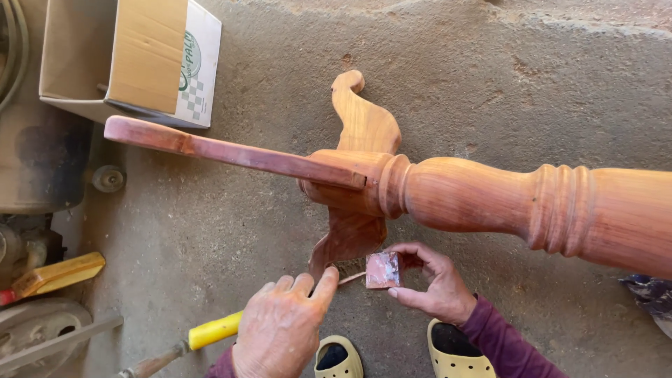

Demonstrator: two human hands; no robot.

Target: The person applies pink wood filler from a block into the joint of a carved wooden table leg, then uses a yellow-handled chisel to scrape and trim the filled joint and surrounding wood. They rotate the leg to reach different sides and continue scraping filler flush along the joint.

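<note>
The turned wooden pedestal lies on its side over the concrete floor; it looks heavy and rigid, best gripped at the thick column. Right hand pinches a small folded sandpaper piece (light, floppy); left hand, fingers loosely extended, touches the curved leg.

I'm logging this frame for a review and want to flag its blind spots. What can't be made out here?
- turned wooden pedestal: its far end is cut off by the head view's right edge.
- left hand: its grip is unclear; the hand's own back hides the fingertips and the leg edge they touch.
- small reddish square piece in the right hand: material too blurred to tell.
- yellow-handled tool: its working end runs under the left hand.
</note>
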